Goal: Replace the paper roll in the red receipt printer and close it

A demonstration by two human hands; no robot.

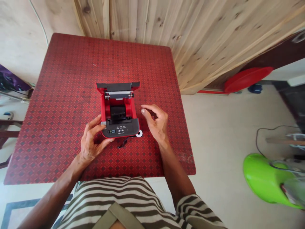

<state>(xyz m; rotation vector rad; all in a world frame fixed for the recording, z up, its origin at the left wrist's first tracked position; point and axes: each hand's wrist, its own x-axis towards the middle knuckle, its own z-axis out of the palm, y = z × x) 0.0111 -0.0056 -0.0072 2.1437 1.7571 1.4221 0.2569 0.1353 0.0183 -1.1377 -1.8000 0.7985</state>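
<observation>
Printer [121, 125] between the hands seems at its opened-up stage, lid [118, 86] raised: left hand [91, 138] grips its edge, right hand [157, 124] is empty, loosely spread; reaching inside calls for steadying.

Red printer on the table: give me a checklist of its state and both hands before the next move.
1. Lid raised: ok, it stands open at the back of the printer.
2. Left hand on the printer: ok, at its front left corner.
3. Right hand free: ok, beside the printer, not touching it, nothing visible in its grasp.
4. Front edge free of loose things: not ok, a black strap and a white ring lie there.
5. Power on: cannot tell, the marks on the control panel are too small.
</observation>
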